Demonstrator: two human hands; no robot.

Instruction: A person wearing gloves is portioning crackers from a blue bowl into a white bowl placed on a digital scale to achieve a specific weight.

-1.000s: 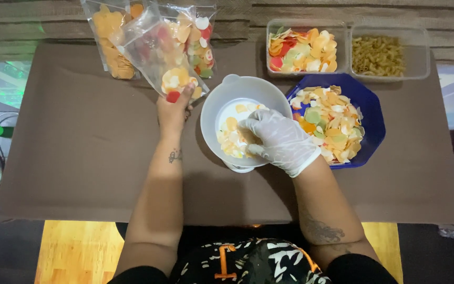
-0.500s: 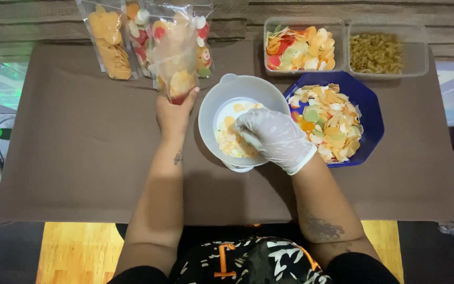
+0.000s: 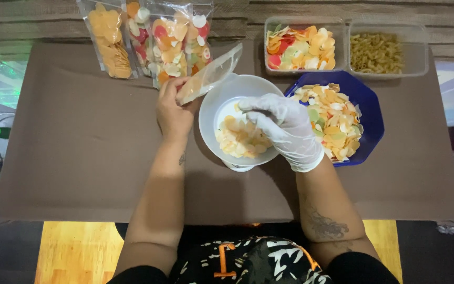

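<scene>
Left hand: I see my bare left hand (image 3: 173, 109) pinching a clear pouch (image 3: 208, 80), tilted over the white bowl (image 3: 211, 105) rim.
Right hand: my gloved right hand (image 3: 286, 129) sits in the bowl, fingers curled on pale crackers (image 3: 235, 141) (I cannot tell how tightly).
Edges: the bowl touches the blue plate (image 3: 370, 113); open room lies left and near me.
Surface: brown mat (image 3: 80, 152) over a wooden floor.
Count: one bowl, one plate, two clear tubs (image 3: 342, 23), about three filled bags (image 3: 148, 37) standing at the back.
</scene>
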